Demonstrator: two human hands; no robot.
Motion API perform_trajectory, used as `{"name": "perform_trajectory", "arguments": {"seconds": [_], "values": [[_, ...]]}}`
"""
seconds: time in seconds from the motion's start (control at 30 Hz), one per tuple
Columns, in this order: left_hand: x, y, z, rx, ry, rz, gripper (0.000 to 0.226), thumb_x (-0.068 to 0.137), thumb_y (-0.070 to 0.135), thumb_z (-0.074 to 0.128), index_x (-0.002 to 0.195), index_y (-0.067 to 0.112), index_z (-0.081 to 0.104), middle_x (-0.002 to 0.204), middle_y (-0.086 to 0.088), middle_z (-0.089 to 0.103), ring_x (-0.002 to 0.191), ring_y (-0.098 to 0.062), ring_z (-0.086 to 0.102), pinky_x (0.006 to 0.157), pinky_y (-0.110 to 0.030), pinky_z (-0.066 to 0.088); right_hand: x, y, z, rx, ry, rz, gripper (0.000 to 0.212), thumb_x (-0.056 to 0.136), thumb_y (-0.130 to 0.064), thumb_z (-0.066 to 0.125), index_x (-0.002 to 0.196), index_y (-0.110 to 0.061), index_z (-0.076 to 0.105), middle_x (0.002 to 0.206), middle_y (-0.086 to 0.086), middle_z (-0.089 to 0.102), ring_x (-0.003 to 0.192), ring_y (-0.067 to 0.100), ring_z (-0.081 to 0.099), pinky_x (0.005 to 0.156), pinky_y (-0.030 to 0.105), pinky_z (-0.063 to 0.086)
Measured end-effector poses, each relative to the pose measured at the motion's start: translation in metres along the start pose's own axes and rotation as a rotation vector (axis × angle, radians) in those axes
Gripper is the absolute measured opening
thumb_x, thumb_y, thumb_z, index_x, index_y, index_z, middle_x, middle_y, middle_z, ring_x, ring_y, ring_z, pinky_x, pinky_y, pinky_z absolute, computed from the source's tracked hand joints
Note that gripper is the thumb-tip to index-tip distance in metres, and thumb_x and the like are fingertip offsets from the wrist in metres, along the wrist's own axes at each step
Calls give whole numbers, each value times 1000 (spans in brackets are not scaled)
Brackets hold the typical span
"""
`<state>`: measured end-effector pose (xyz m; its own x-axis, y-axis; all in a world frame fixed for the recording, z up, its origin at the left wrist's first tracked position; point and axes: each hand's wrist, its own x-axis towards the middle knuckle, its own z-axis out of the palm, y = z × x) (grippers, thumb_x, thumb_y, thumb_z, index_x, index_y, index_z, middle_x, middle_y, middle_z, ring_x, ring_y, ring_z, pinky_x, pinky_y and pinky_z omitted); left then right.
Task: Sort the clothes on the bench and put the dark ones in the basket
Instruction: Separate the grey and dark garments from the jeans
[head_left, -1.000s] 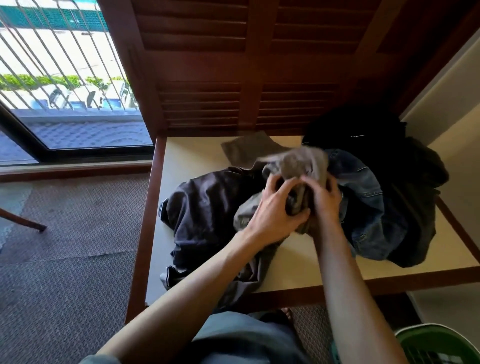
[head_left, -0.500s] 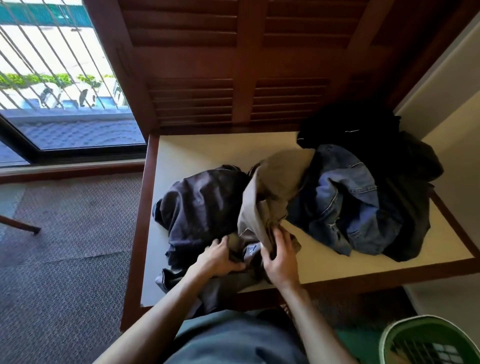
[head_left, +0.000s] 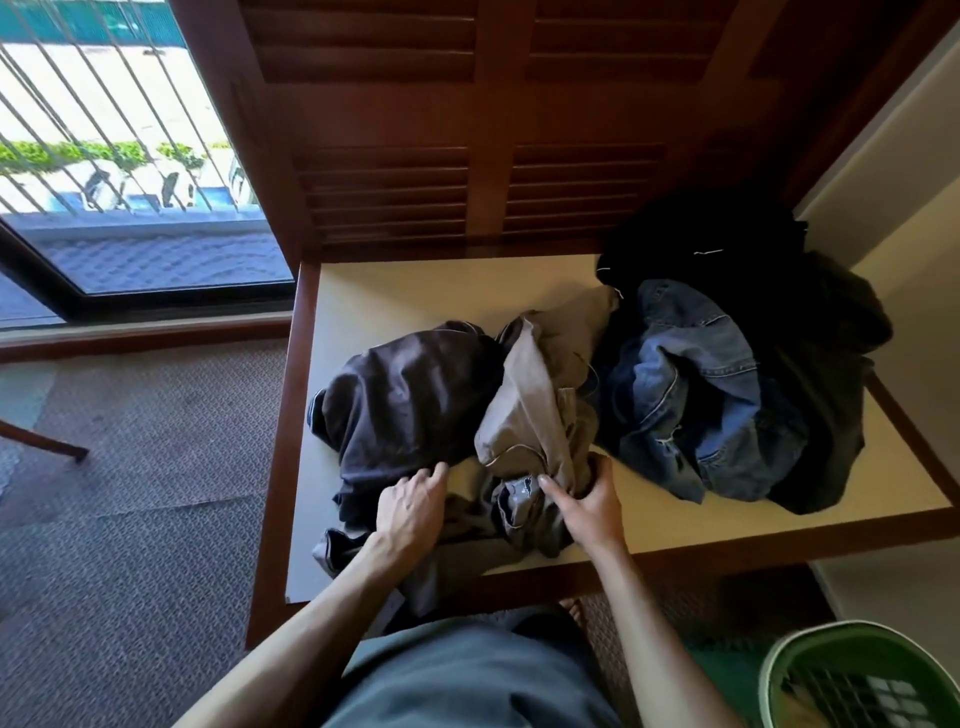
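Observation:
A pile of clothes lies on the cream bench top (head_left: 426, 296). A dark charcoal garment (head_left: 410, 400) is bunched at the left, a tan garment (head_left: 540, 395) in the middle, blue jeans (head_left: 691, 395) to its right and black clothing (head_left: 727, 260) behind them. My left hand (head_left: 410, 512) rests with fingers spread on the lower edge of the charcoal garment. My right hand (head_left: 587, 499) grips the bunched lower end of the tan garment. The green basket (head_left: 779, 670) stands on the floor at the lower right.
The bench has a dark wooden frame (head_left: 280, 431) and a louvred wooden panel (head_left: 467, 130) behind it. Grey carpet (head_left: 130, 493) covers the floor to the left, below a barred window (head_left: 104, 130). A cream wall (head_left: 909, 218) bounds the right side.
Both hands came down from chest height, pulling the tan garment toward the bench's front edge. The left hand let go of it and moved left onto the charcoal garment.

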<state>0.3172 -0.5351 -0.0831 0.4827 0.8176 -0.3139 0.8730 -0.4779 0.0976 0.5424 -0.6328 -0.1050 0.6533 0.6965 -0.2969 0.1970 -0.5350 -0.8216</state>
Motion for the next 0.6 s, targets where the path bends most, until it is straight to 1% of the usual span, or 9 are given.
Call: {"name": "perform_trajectory", "arguments": {"seconds": [0.07,0.17,0.23,0.33,0.4,0.47,0.53,0.57,0.6], "values": [[3,0,-5,1,-83,5,32,94,23,52,125,19,46,118,-8,67,109,-34,66,83,-40,52,3,-7,0,19,-27,38,79,70,-37,88,133,-17,44,126,5,63,117,26,60,99,36,48],[-1,2,-3,68,-310,7,64,78,53,74,130,22,52,123,-8,67,113,-31,66,87,-38,53,10,-11,-1,112,-20,103,83,69,-23,91,132,-13,39,127,8,59,118,27,58,99,35,45],[-7,4,7,132,-374,29,64,81,47,75,134,19,51,127,-8,64,118,-29,63,92,-39,54,9,-15,-4,192,3,123,75,69,-15,91,126,-12,42,117,5,59,113,26,60,92,33,45],[-7,3,15,52,-295,52,41,92,32,65,128,15,54,127,-12,61,117,-33,61,93,-40,48,-2,-20,-1,147,103,-23,57,75,-6,83,122,-9,51,106,-1,59,106,23,60,87,28,43],[0,1,12,-71,-199,25,27,94,30,58,116,15,59,119,-15,65,110,-37,63,87,-41,49,-10,-22,7,13,234,-241,48,76,-6,80,117,-7,54,108,6,58,103,27,58,87,34,48],[7,3,4,-265,-134,-28,17,92,29,61,103,17,61,110,-14,68,103,-38,65,81,-40,49,-16,-25,15,-140,321,-459,46,74,-6,79,114,-4,55,110,17,55,102,34,55,89,45,51],[16,9,-6,-558,-73,-105,9,89,23,69,86,22,60,97,-12,72,93,-35,69,74,-35,52,-19,-29,18,-337,368,-662,51,71,-7,79,116,-5,55,112,21,52,101,38,52,88,47,48],[23,12,-10,-748,-80,-149,14,89,16,68,80,22,60,91,-11,72,87,-34,71,73,-35,56,-22,-35,17,-454,391,-745,53,70,-12,78,118,-9,55,113,21,52,99,39,51,86,47,46],[30,13,-15,-974,-114,-196,18,91,8,63,77,19,62,87,-12,72,83,-34,73,76,-43,61,-22,-37,16,-567,409,-805,52,71,-16,75,119,-13,55,114,21,52,99,39,50,83,48,44]]}}
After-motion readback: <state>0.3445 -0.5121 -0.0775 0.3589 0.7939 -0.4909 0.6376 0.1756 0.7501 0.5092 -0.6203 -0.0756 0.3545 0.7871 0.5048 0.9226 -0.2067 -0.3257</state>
